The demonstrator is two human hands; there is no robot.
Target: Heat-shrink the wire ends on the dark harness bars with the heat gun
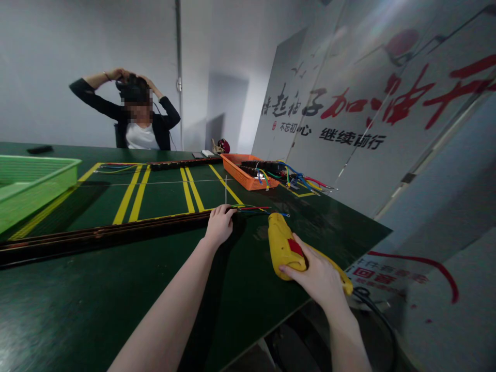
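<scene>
My right hand point(320, 279) is wrapped round the handle of a yellow heat gun point(279, 245) with a red label, its front facing the wire ends. A black cord runs from its handle end. At the end of a long dark strip point(104, 232), my left hand point(220, 225) is closed over it, with some fingers hidden. Thin red, blue and yellow-green wires point(258, 208) stick out beyond that hand, just left of the heat gun's front. The strip lies along the green table point(166, 294).
An orange basket point(248, 178) holds more dark strips with coloured wires. At the left stands a green crate point(42, 181). Another strip point(182, 164) lies farther back, beyond yellow tape lines. A thin upright rod point(226, 190) rises behind my left hand. Across the table sits a person point(141, 116), hands raised to the head.
</scene>
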